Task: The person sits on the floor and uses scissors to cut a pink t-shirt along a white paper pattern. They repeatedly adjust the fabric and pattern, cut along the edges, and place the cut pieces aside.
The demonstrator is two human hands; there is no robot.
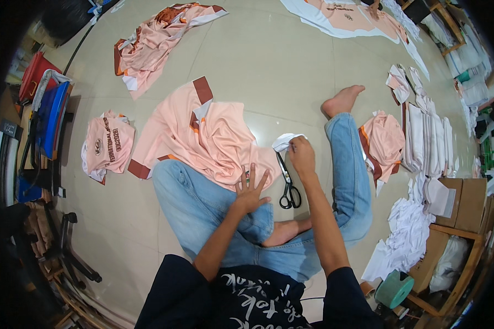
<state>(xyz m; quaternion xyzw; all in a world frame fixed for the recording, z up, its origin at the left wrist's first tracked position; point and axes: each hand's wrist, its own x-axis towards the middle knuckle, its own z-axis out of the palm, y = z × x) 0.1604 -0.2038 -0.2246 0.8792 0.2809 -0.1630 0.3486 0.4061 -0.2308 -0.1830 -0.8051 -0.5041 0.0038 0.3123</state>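
Observation:
A peach-pink fabric garment piece with brown and orange trim lies in loose folds on the floor before my bent legs. My left hand rests on its near edge, fingers spread, beside a small dark printed mark. Right of the fabric, my right hand pinches a small white scrap of cloth; its fingertips are partly hidden. Black-handled scissors lie between my two hands, their blades pointing up toward the scrap.
A folded pink bundle sits at left, another beyond my right leg. More pink fabric lies at the far left. Stacks of white cloth, a white heap and a green spool line the right. A wheeled chair base stands left.

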